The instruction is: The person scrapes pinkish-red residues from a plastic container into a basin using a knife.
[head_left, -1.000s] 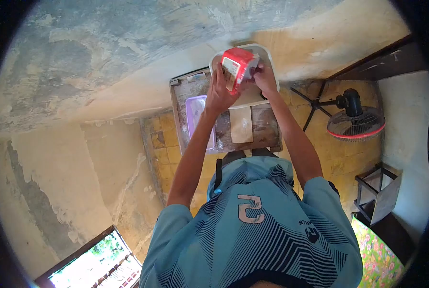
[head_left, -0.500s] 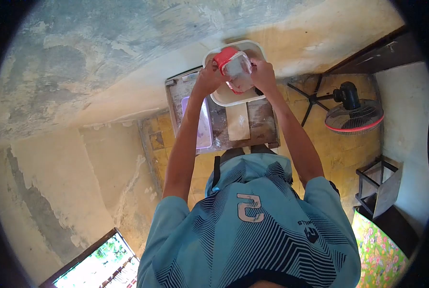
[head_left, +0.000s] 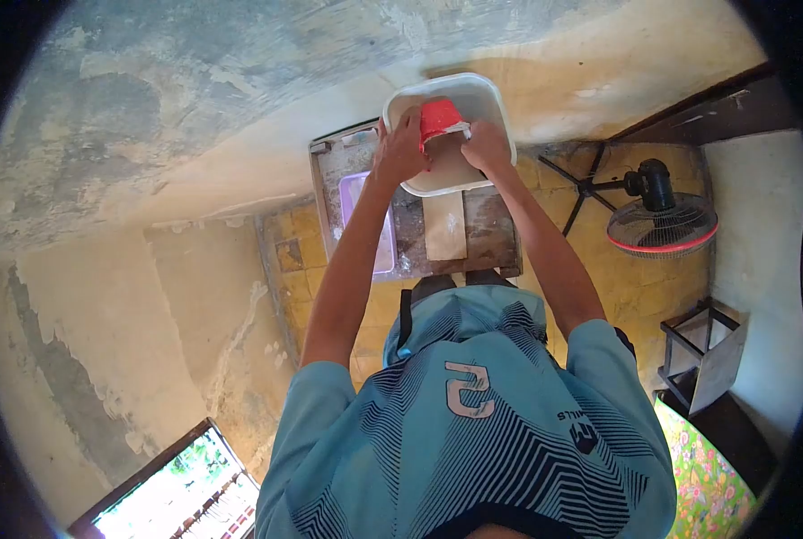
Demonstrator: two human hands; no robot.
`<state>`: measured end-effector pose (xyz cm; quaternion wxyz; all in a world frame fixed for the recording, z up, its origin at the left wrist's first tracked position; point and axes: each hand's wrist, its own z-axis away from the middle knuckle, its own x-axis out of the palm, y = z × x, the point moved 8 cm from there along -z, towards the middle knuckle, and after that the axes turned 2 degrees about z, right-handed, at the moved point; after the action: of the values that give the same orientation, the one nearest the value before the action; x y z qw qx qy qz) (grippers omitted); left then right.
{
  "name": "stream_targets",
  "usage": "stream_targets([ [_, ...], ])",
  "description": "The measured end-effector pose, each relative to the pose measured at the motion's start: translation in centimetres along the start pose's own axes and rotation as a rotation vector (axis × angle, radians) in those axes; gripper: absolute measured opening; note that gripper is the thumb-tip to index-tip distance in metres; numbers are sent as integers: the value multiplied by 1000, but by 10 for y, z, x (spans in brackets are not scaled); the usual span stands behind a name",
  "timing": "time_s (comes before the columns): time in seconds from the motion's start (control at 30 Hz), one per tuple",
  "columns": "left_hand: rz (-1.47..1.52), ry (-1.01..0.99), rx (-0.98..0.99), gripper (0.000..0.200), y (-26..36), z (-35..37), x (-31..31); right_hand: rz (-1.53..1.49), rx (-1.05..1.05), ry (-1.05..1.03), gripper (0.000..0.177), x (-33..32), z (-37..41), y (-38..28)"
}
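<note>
A white tub (head_left: 460,192) with murky liquid in it stands at the far edge of a low wooden table. Over the tub, a red container (head_left: 439,117) with a whitish rim is tilted on its side. My left hand (head_left: 403,151) grips it from the left, fingers wrapped round its edge. At the right, my right hand (head_left: 486,146) is closed on its whitish rim. Left of the tub, a purple tray (head_left: 382,235) lies on the table under my left forearm. A tan board (head_left: 444,226) lies just in front of the tub.
The wooden table (head_left: 491,235) touches the rough wall behind it. A black fan (head_left: 660,211) with a red ring stands at the right, its legs on the yellow floor. Farther right is a dark-framed stool (head_left: 711,359) beside a floral cloth (head_left: 702,472).
The red container has turned in my hands, so its open side no longer faces the camera and its red outside shows. Both hands have shifted slightly with it.
</note>
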<state>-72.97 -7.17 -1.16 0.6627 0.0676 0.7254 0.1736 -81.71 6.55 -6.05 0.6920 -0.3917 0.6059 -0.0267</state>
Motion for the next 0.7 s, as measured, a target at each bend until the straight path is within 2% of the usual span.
stream_targets([
  [0.1, -244, -64, 0, 89, -2, -1, 15, -20, 74, -151, 24, 20, -4, 7],
  [0.2, -295, -139, -80, 83, -1, 1, 22, -18, 83, -257, 20, 37, -9, 11],
  [0.3, -371, -262, -150, 77, -4, -2, 29, 22, 81, -222, 19, 50, -15, 15],
  [0.4, -420, -250, -95, 77, -1, 1, 26, -45, 88, -107, 19, 55, -17, 27],
  [0.5, -293, -4, -2, 80, -2, 2, 18, 6, 49, -32, 22, 5, -3, 0],
  [0.6, -146, 168, -5, 88, 5, 10, -8, 18, 2, -27, 31, -4, -10, -5],
  [0.7, 17, 101, -48, 95, 10, 14, -23, -86, -147, 142, 43, -45, 3, -34],
])
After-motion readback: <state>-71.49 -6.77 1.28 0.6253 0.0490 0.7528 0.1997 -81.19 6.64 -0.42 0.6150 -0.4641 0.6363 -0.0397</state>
